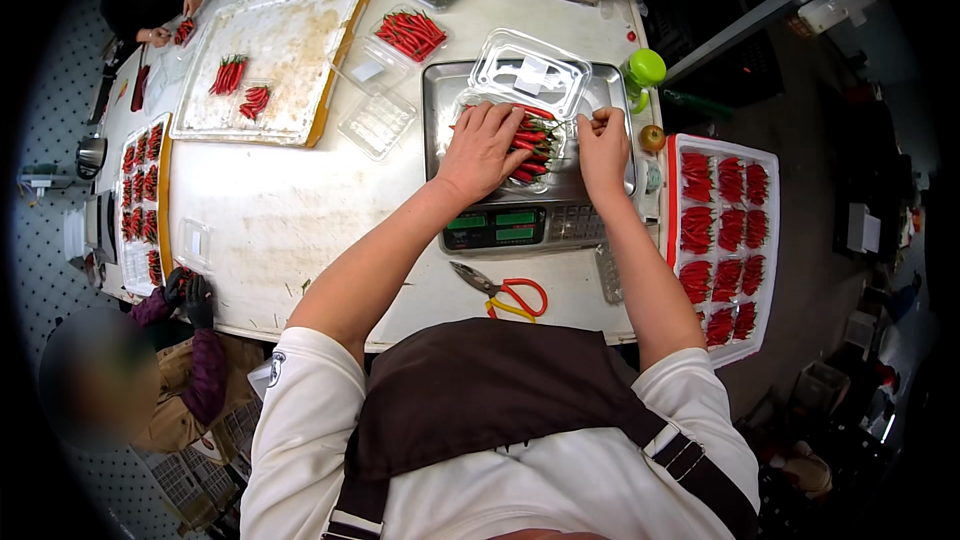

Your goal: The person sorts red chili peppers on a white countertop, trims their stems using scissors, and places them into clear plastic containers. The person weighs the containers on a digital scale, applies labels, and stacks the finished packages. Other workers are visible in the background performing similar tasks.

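Observation:
My left hand (480, 150) lies palm down over the left side of a pile of red chillies (531, 142), its thumb spread along their near side. The chillies sit in a clear plastic clamshell box, whose raised lid (499, 56) with a white label leans back behind them. Right of the pile is my right hand (606, 146), with fingers curled and thumb against the index finger. Whether a stem is pinched there is too small to tell. Under the box is the steel pan (442, 86) of a digital scale, with its lit green display (495, 227) facing me.
Red-and-yellow-handled scissors (501, 291) lie before the scale. A foam tray (769, 240) of packed chillies stands right, near a green-lidded bottle (645, 75). Left are another chilli box (411, 34), empty clamshells (377, 124) and a foam lid (262, 37). A co-worker's gloved hands (191, 296) work lower left.

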A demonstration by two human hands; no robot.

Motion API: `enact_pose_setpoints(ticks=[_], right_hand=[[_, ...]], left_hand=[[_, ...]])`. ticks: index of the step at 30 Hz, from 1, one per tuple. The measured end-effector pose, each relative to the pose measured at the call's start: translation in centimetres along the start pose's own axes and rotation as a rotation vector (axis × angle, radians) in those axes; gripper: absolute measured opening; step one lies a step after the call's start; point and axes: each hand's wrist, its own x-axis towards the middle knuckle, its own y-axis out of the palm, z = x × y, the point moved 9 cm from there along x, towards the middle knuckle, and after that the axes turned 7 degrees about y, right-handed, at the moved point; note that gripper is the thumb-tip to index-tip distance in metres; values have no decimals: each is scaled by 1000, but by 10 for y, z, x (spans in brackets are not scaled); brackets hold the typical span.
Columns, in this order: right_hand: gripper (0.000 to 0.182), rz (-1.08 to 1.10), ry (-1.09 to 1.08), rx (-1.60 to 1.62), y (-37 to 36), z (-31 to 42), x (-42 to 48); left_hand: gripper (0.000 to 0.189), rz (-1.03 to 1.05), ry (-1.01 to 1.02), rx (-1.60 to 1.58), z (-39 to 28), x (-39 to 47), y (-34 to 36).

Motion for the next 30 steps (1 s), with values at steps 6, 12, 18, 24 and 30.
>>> enact_pose_setpoints(ticks=[6,12,18,24,30], right_hand=[[11,131,-596,-174,26,61,-12],[10,339,-546,-253,50,53,-4],[11,351,-576,-151,45,59,-16],[8,281,-714,-253,47,73,-28],[4,263,-749,-300,53,77,-34]], left_hand=[[50,32,49,26,-1,2,1],[50,22,10,20,2,-2,3],[53,-10,-26,-21,5,-4,-2],[59,-8,-43,9,4,-6,-4],[58,19,-5,38,-1,-3,-2]])
